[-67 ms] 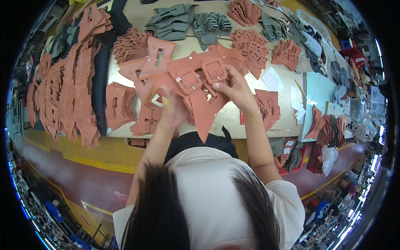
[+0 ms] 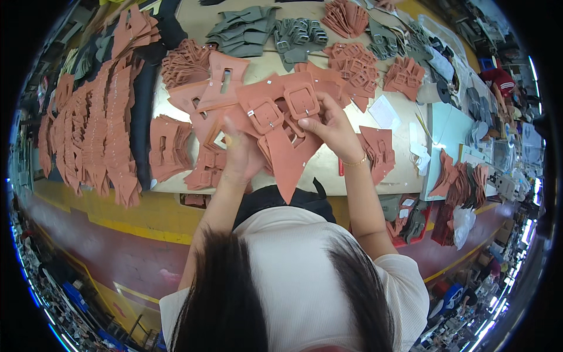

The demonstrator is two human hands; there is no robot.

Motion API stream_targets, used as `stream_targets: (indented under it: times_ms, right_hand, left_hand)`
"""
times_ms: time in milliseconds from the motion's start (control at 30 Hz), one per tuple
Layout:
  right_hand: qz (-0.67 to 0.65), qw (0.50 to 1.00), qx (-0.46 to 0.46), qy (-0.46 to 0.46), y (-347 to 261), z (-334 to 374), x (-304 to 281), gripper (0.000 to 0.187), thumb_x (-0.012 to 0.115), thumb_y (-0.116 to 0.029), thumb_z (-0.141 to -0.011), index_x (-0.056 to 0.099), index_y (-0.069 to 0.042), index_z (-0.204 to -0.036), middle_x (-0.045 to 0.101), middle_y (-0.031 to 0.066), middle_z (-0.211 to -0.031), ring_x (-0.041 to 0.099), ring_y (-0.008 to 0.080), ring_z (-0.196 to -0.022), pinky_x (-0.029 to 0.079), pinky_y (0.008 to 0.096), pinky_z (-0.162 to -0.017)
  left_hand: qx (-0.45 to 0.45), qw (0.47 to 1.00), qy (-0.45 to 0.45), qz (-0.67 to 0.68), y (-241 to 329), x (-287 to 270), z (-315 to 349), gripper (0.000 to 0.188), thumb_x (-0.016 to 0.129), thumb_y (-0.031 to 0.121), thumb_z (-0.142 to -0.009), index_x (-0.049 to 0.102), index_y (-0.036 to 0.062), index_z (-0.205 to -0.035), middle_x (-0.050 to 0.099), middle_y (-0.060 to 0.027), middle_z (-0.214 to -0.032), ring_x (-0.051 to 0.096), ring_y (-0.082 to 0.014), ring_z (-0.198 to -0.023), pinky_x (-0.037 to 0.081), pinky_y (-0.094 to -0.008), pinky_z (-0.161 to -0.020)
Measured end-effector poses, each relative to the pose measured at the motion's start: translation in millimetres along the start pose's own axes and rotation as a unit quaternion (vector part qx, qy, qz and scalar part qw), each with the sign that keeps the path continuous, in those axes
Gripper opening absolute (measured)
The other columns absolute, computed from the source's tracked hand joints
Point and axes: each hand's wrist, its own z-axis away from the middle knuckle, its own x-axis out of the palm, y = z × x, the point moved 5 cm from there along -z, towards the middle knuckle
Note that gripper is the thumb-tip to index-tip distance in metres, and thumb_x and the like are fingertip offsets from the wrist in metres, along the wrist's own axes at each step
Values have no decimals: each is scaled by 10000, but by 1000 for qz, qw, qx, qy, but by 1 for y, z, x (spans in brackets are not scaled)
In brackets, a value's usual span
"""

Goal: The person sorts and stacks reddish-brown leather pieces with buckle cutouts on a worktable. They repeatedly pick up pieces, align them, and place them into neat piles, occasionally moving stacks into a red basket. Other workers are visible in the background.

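A small stack of salmon-coloured leather shoe pieces (image 2: 288, 161) with square covered buckles is held up in front of me, over the near part of the table. My right hand (image 2: 335, 130) pinches its right side, thumb on top beside the right-hand buckle (image 2: 302, 101). On the other side, my left hand (image 2: 241, 154) cups the stack's lower left edge, its thumb raised and its other fingers partly hidden by the leather. The left-hand buckle (image 2: 267, 116) faces up. Beneath lie more buckled pieces (image 2: 209, 167) and cut-out pieces (image 2: 168, 146).
Long rows of salmon pieces (image 2: 88, 126) hang over dark material at the left. Grey-green pieces (image 2: 245, 29) and salmon bundles (image 2: 355, 67) lie along the far side. To the right are a white paper (image 2: 384, 111), a thread cone (image 2: 430, 92) and a red crate (image 2: 417, 237) below the table.
The raised left thumb has shifted slightly away from me. Otherwise the held stack and my right hand are almost unmoved.
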Motion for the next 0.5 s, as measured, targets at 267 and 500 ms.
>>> stream_targets:
  times_ms: [267,500]
  right_hand:
    - [-83,991,-94,50,-52,39,-11,409,646,34,-832,476,27,-1203,621,135,-1104,637,212,-996,508,304,-890]
    - [-130,985,-115,10,-86,69,-9,326,607,29,-864,480,49,-1164,649,148,-980,681,197,-704,585,315,-654]
  left_hand:
    - [-14,994,54,-98,33,48,20,789,332,629,-936,219,52,-1463,327,-193,-1457,343,-376,-1336,310,-521,-1092]
    - [-22,997,-12,-67,29,67,27,813,321,637,-936,180,40,-1470,314,-211,-1460,326,-383,-1350,321,-511,-1089]
